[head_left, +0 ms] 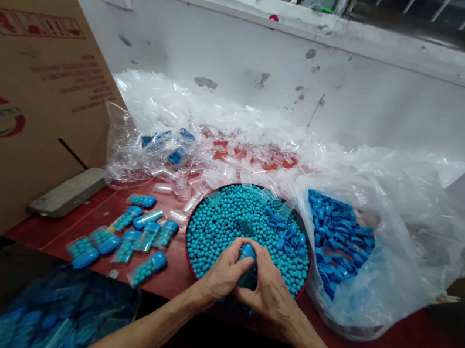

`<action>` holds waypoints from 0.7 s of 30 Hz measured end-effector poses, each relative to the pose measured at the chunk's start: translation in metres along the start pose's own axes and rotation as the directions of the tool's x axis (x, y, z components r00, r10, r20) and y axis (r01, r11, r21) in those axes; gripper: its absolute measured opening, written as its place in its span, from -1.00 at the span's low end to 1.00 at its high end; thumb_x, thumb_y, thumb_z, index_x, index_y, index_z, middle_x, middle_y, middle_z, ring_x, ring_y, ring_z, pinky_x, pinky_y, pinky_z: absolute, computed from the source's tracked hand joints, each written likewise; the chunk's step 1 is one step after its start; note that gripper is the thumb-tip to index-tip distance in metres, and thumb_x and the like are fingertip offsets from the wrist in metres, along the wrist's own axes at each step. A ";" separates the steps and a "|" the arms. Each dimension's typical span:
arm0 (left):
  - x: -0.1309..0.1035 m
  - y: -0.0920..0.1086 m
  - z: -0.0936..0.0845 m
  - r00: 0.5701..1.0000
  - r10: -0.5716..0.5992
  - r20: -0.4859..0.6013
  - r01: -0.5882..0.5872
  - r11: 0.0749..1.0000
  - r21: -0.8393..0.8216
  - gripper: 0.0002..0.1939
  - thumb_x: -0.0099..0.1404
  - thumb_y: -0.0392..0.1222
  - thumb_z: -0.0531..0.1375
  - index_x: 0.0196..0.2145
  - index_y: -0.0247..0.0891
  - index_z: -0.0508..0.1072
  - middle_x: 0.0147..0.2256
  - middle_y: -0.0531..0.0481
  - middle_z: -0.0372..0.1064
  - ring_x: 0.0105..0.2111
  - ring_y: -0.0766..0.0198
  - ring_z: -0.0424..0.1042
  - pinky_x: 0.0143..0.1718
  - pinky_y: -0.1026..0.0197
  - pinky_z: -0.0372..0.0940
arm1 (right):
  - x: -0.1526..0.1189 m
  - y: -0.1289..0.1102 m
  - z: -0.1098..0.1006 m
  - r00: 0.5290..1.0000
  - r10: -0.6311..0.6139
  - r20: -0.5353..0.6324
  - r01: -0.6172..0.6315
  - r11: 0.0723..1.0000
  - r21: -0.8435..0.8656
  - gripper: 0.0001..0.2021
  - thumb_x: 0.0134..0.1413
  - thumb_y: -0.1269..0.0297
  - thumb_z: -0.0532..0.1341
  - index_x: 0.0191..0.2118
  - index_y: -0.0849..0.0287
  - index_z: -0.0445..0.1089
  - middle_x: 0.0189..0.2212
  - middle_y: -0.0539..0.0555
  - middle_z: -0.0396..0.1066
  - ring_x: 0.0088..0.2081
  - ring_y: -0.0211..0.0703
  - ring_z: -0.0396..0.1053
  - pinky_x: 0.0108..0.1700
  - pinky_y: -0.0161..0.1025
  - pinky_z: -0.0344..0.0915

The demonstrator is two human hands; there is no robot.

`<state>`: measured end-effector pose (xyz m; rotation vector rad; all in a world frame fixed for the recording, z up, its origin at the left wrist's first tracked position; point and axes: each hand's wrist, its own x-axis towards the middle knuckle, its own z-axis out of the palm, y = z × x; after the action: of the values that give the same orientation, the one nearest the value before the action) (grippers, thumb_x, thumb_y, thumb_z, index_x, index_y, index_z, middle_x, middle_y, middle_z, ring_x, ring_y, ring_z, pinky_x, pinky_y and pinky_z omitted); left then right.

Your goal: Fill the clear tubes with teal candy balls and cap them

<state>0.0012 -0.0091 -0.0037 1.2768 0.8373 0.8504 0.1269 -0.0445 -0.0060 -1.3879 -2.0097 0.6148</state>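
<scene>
My left hand [223, 270] and my right hand [265, 283] meet over the near part of a round tub [309, 273] filled with small turquoise balls [224, 226]. Between them they grip a small container with a blue cap [248, 252]; its lower part is mostly hidden by my fingers. Several loose blue caps [290, 240] lie on the balls at the right. To the left, several clear containers filled with balls and topped with blue caps [128, 245] lie on the red table [172, 280].
Clear plastic containers [225, 167] are heaped behind the tub. On the right, a clear plastic bag [388, 283] holds many blue caps [337, 239]. A cardboard box [30, 75] and a grey bar [69, 191] stand left. Capped containers [58, 311] are piled below the table edge.
</scene>
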 end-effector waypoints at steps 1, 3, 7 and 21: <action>-0.001 0.001 0.001 1.000 -0.004 -0.003 0.004 1.000 -0.001 -0.74 0.11 -0.19 0.08 -0.21 -0.29 0.24 -0.37 0.04 0.26 -0.36 0.35 0.24 -0.27 0.30 0.17 | 0.000 -0.002 0.002 0.999 -0.009 -0.040 0.008 1.000 -0.017 -0.33 -0.22 0.34 0.21 0.08 0.19 -0.04 -0.10 0.17 0.19 -0.11 -0.07 0.25 -0.13 -0.15 0.27; -0.002 0.002 0.002 0.999 -0.007 -0.033 0.007 1.000 0.007 -0.78 0.11 -0.19 0.08 -0.26 -0.28 0.25 -0.44 0.08 0.23 -0.42 0.38 0.22 -0.33 0.33 0.16 | 0.001 -0.004 0.006 0.994 -0.033 -0.100 0.029 0.999 -0.044 -0.35 -0.24 0.37 0.19 0.06 0.20 -0.02 -0.17 0.15 0.21 -0.19 -0.08 0.30 -0.20 -0.16 0.30; -0.002 -0.003 0.006 0.993 0.011 -0.120 0.001 0.995 0.098 -0.84 0.11 -0.19 0.08 -0.31 -0.26 0.26 -0.55 0.15 0.15 -0.52 0.42 0.16 -0.43 0.36 0.12 | 0.001 0.000 0.012 0.982 -0.094 -0.165 0.083 0.994 -0.074 -0.29 -0.31 0.33 0.22 0.06 0.21 -0.04 -0.22 0.15 0.20 -0.31 -0.10 0.32 -0.33 -0.19 0.33; -0.003 0.004 -0.029 0.993 -0.071 -0.093 0.071 0.997 -0.002 -0.72 0.08 -0.08 0.11 -0.26 -0.27 0.24 -0.47 0.11 0.23 -0.52 0.41 0.25 -0.47 0.33 0.19 | 0.012 -0.003 0.008 0.993 -0.022 0.119 0.029 0.998 -0.050 -0.09 -0.20 0.19 0.26 0.21 0.12 -0.32 0.13 0.22 -0.05 0.06 0.02 0.11 -0.04 -0.08 0.20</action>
<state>-0.0262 0.0020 -0.0030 1.2084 0.9518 0.8573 0.1161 -0.0344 -0.0066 -1.3826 -2.1479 0.6517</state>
